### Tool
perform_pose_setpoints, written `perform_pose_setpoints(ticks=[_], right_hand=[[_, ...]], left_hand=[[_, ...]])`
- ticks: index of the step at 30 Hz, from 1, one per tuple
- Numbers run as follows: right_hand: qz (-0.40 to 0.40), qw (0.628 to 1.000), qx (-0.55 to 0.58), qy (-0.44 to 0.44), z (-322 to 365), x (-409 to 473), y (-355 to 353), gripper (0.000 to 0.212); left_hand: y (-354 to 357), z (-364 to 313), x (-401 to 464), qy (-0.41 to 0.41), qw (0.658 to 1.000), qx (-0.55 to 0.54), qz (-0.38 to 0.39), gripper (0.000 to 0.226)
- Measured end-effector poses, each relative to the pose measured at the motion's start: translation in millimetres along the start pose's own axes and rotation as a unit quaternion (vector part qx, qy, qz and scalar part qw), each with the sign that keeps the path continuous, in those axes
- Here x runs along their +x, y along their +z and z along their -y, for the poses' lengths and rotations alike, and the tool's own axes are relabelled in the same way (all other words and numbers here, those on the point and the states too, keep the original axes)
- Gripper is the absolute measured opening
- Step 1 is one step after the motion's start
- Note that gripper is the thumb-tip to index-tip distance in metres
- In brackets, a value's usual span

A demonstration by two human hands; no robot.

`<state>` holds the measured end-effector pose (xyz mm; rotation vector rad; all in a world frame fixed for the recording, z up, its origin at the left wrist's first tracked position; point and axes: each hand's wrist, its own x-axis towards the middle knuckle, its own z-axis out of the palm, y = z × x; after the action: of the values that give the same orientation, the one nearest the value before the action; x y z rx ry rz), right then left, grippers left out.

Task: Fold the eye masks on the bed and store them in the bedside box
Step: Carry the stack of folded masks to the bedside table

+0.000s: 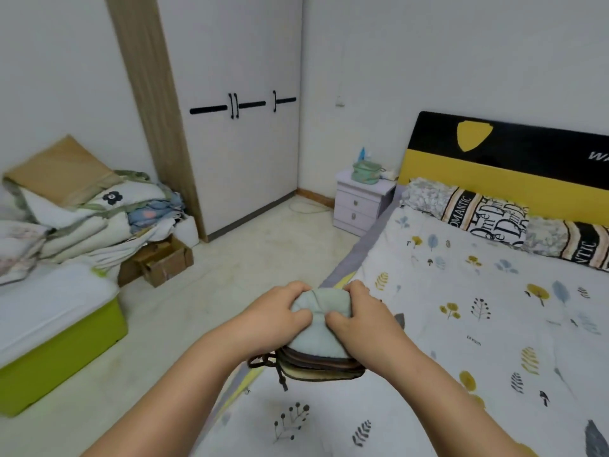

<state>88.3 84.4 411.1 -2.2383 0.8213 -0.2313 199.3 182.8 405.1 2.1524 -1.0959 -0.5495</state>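
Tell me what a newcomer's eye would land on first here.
First, both hands, left hand and right hand, gripping a stack of folded eye masks at the bed's near edge. Next, the black-and-yellow headboard at upper right. Then the green box on the bedside table beside it.

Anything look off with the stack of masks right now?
One thing: a dark cord dangles loose from the left side of the folded masks held by the left hand and right hand. Otherwise the stack looks tidy.

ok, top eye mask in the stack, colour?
Pale blue-grey soft fabric eye mask, plain; head view, the only one.
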Motion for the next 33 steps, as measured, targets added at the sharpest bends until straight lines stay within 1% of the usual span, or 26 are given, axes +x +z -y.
perform_pose_setpoints(ticks=[3,10,16,22,33], right_hand=[[-0.001,1.000,-0.005,-0.010,39.7,21.9,32.1,0.019],[-0.013,0.999,0.014,-0.029,140.4,76.3,118.3,0.015],[-0.005,1.000,0.012,-0.027,204.4,119.8,177.2,0.021],[-0.004,0.999,0.006,-0.032,239.8,172.1,204.3,0.021],[-0.004,0.999,0.022,-0.036,267.4,287.1,220.8,0.019]], left_hand=[[-42.1,36.0,1.6,-0.001,1.000,0.006,-0.002,0.035],[-153.6,124.8,9.0,-0.010,0.999,0.035,0.000,0.038],[-224.7,186.7,21.2,-0.026,0.998,0.048,0.002,0.041],[-266.7,224.9,56.3,-0.028,0.999,0.043,-0.006,0.043],[-316.5,262.9,152.7,-0.033,0.998,0.042,-0.017,0.040]])
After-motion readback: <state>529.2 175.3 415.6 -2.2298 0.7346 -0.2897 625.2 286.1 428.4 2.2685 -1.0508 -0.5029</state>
